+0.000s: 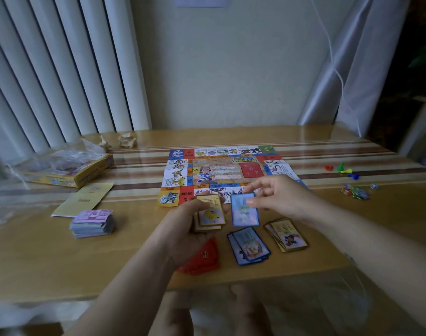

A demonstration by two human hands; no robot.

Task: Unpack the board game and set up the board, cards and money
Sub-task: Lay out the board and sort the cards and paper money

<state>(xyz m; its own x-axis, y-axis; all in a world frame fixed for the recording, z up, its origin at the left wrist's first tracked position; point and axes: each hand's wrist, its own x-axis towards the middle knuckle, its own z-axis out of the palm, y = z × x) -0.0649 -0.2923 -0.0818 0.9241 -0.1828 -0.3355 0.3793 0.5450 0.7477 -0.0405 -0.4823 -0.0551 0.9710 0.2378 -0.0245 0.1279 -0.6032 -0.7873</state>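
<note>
Blue-bordered card [245, 209] was pinched by the right hand [277, 194]; the left hand [190, 229] gripped a yellow-bordered card stack [210, 214] — both just before the unfolded board [227, 170]; money stack [92, 223] lay well left.

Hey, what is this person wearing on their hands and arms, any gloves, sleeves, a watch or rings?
Nothing that shows. The left hand and right hand are ungloved, with no rings I can make out. The left forearm and right forearm are bare as far as the frame reaches: no sleeve, watch or bracelet in view.
</note>
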